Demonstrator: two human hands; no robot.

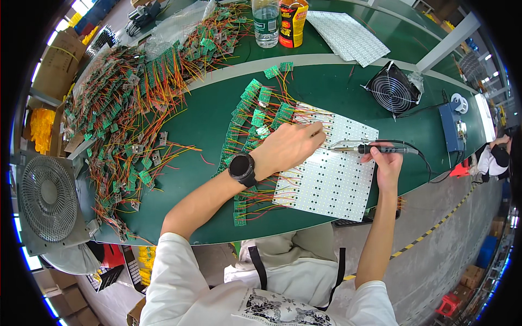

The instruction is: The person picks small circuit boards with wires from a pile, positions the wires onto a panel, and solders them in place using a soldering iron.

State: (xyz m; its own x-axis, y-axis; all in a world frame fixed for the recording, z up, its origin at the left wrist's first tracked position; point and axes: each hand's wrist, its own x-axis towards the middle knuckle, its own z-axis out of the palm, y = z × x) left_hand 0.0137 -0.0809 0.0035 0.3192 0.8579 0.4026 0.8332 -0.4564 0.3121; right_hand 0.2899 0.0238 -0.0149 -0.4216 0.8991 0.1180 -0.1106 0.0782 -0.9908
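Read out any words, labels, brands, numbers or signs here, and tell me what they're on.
Clear bottle: printed label, wording not copied.
Orange-and-black container: label print, not copied.
Cardboard box: marks too blurred to read.
White shirt: print too small to read.
White board: any lettering too small.

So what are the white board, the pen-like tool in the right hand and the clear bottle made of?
White board: probably a coated, rigid laminate, as it lies thin and flat with a bright sheen.
Pen-like tool: dark handle, plastic or rubber; slim shaft, apparently metal, judging by its shine.
Clear bottle: likely smooth plastic, being see-through, though glass isn't ruled out.
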